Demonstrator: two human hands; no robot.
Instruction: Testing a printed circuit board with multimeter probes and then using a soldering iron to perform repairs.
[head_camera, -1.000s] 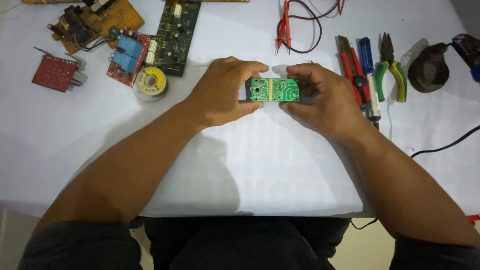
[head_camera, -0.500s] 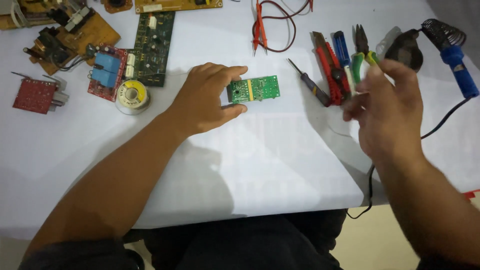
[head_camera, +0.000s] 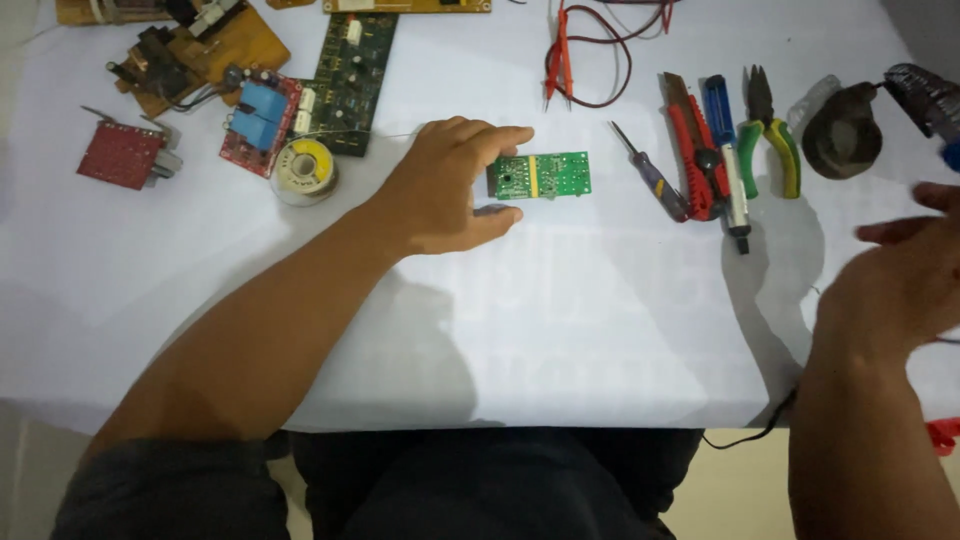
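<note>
Head view: a small green board (head_camera: 540, 176) lies flat near the middle of the white table (head_camera: 560, 320), copper side up, with a pale yellow stripe across it. The left hand (head_camera: 450, 190) pinches its left end, fingertips over the far edge and thumb at the near edge, while the forearm runs back toward the body. The right hand (head_camera: 905, 275) is well apart at the right edge of view, raised off the table, blurred, fingers loosely spread and holding nothing. Right of the board lie a screwdriver (head_camera: 650, 180), a red cutter (head_camera: 688, 150), a blue tool (head_camera: 718, 100) and green-handled pliers (head_camera: 765, 135); beyond them sits a dark soldering-iron stand (head_camera: 843, 135). Red probe leads (head_camera: 570, 55) coil above the board. Left of the hand are a solder spool (head_camera: 303, 170), a long dark-green board (head_camera: 355, 85), a red relay board (head_camera: 260, 122), a brown board (head_camera: 195, 55) and a small red board (head_camera: 120, 155)
</note>
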